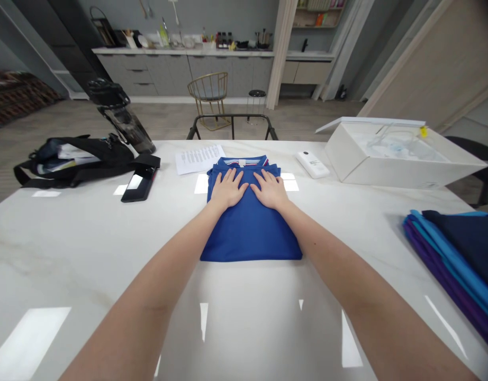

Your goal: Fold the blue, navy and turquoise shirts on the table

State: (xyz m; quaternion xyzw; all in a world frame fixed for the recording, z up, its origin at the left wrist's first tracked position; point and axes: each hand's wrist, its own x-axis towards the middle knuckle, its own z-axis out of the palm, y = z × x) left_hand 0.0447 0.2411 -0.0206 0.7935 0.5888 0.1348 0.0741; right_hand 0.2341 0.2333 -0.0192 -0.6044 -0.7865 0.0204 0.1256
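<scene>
- While the left hand [228, 189] and right hand [269, 189] lie spread, gripping nothing, the folded blue shirt [250, 233] sits beneath
- Smoothing seems underway; exact pressure unclear
- Next move likely calls for evenness

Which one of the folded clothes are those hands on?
The blue striped-collar shirt, under the left hand and right hand; the other folded clothes are stacked far right.

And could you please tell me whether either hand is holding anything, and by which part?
Nothing is held: the left hand and right hand lie flat on the folded blue fabric shirt, below its striped collar.
</scene>
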